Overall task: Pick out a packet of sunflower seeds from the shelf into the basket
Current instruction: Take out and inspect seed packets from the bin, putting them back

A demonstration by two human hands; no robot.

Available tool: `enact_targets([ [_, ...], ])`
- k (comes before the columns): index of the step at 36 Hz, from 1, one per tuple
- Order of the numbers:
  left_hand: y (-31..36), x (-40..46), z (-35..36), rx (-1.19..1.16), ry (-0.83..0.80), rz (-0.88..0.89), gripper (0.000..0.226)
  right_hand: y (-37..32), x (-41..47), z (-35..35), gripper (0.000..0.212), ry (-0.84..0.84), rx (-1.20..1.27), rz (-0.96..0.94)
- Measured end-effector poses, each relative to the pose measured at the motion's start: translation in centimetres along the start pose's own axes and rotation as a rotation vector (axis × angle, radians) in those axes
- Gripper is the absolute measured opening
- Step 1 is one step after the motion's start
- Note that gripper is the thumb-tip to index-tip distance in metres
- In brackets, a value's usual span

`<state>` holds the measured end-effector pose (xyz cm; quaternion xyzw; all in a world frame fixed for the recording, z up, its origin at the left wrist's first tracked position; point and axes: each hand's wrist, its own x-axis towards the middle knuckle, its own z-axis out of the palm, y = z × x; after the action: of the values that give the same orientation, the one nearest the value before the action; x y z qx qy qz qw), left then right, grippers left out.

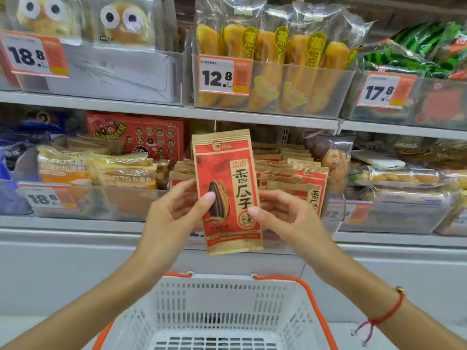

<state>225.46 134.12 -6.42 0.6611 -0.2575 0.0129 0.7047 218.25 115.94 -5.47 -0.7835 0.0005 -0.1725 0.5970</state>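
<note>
While both hands' grip pinches flat paper seed packet (pixel 227 193) | slotted plastic basket (pixel 222 304) below

Two bare arms come up from the bottom corners, and no sleeves show on them at all. The left hand (pixel 174 210) has no ring, no watch and no band. Its thumbnail is short, clean and has no paint on it. The right hand (pixel 285 213) has a short, plain thumbnail too. Around the right wrist there is a thin red string bracelet (pixel 386 313). It goes once round the wrist. A small gold bead sits on it at the top edge. Two loose red ends hang down from a knot, and each end has a tiny pale bead.
</note>
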Motion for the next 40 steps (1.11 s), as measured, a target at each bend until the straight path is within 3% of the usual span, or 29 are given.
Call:
enact_targets([
  [7, -1.3, -0.7, 0.8, 0.038, -0.053, -0.082, 0.038, 0.8, -0.8, -0.2, 0.038, 0.054, -0.02, 0.043],
  [12, -1.6, -0.9, 1.3, 0.025, -0.088, -0.104, 0.037, 0.9, -0.8, -0.4, 0.014, 0.122, 0.065, 0.066],
  [17, -2.1, -1.0, 0.9, 0.045, -0.132, -0.153, 0.044, 0.9, -0.5, -1.0, 0.019, 0.161, 0.063, 0.069],
  [23, -2.2, -1.1, 0.8, 0.051, -0.187, -0.204, 0.047, 1.1, -0.6, -1.0, 0.005, 0.17, 0.073, 0.054],
  [28, -2.4, -1.1, 0.7, 0.022, -0.194, -0.236, 0.05, 1.2, -0.6, -0.9, 0.004, 0.22, 0.101, 0.051],
  [36, -2.2, -1.2, 0.5, 0.005, -0.232, -0.3, 0.027, 1.2, -0.7, -0.6, 0.014, 0.223, 0.129, 0.095],
  [40, -2.1, -1.1, 0.4, 0.048, -0.251, -0.289, 0.026, 1.1, -0.6, -0.6, 0.016, 0.25, 0.158, 0.124],
])
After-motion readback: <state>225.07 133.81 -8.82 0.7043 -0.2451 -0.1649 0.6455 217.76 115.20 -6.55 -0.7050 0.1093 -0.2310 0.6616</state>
